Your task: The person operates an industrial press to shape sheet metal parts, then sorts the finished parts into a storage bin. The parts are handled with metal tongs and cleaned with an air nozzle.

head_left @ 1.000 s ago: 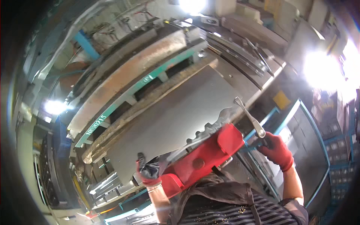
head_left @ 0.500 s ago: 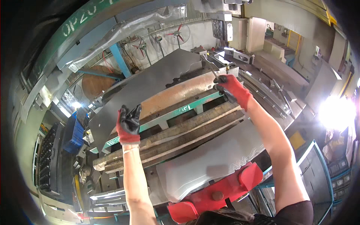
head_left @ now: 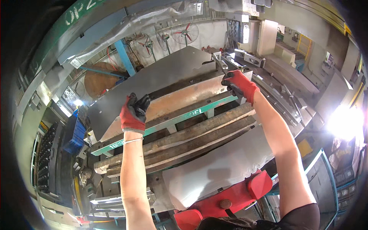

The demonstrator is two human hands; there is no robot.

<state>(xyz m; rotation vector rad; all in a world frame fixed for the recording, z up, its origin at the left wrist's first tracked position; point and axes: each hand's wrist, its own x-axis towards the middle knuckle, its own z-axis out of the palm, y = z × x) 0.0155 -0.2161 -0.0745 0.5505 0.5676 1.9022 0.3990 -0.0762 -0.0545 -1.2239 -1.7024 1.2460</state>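
My left hand (head_left: 135,114), in a red glove with a dark palm, is raised in front of a large dark grey metal sheet (head_left: 153,76). Its fingers are apart and half curled, and nothing is in them. My right hand (head_left: 240,86), gloved the same way, is by the right end of a rusty-brown steel block (head_left: 184,99). Its fingers are loosely bent, with nothing visible between them, close to a small metal bracket (head_left: 220,63). The sheet lies behind the block, its near edge apart from both hands.
A green steel rail (head_left: 168,122) and worn wooden beams (head_left: 180,134) run along the near side. Nearer me are thin grey sheets (head_left: 214,176) and a red metal fixture (head_left: 226,203). A blue bin (head_left: 74,134) stands left; fans (head_left: 185,33) stand behind; bars (head_left: 276,94) lie right.
The dark sheet's near edge has shifted away, baring more of the block behind my hands. My left hand has risen a little, still apart from the sheet. The view has also shifted slightly.
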